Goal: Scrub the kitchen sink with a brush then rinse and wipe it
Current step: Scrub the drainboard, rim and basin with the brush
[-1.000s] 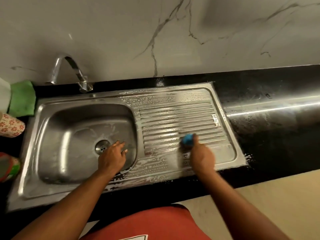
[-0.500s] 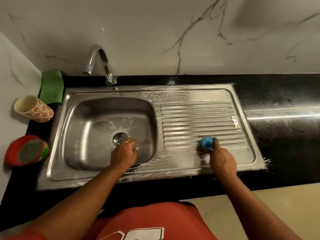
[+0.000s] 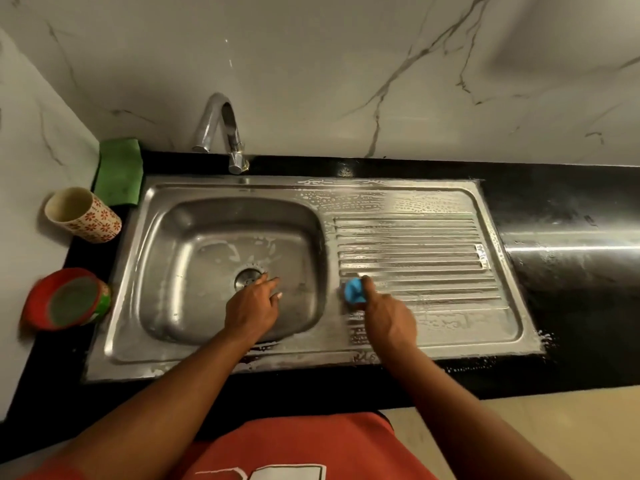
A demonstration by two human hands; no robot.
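Note:
A stainless steel sink (image 3: 221, 367) is set into a black counter, its basin on the left and a ribbed drainboard (image 3: 433, 244) on the right, streaked with soap foam. My right hand (image 3: 388, 317) grips a blue brush (image 3: 355, 291) pressed on the drainboard's near left part, beside the basin. My left hand (image 3: 252, 306) hangs over the basin's near right side, fingers relaxed and pointing toward the drain (image 3: 247, 278), holding nothing. A chrome tap (image 3: 225, 133) rises behind the basin.
A green cloth (image 3: 119, 174) leans in the back left corner. A flowered cup (image 3: 83, 214) lies tilted left of the sink, and a red container (image 3: 65, 299) lies nearer. The black counter (image 3: 571, 271) runs on to the right. Marble wall stands behind.
My right hand has slid the brush leftward along the drainboard toward the basin. The camera has turned left, bringing the cup and red container fully into view. The left hand has barely moved.

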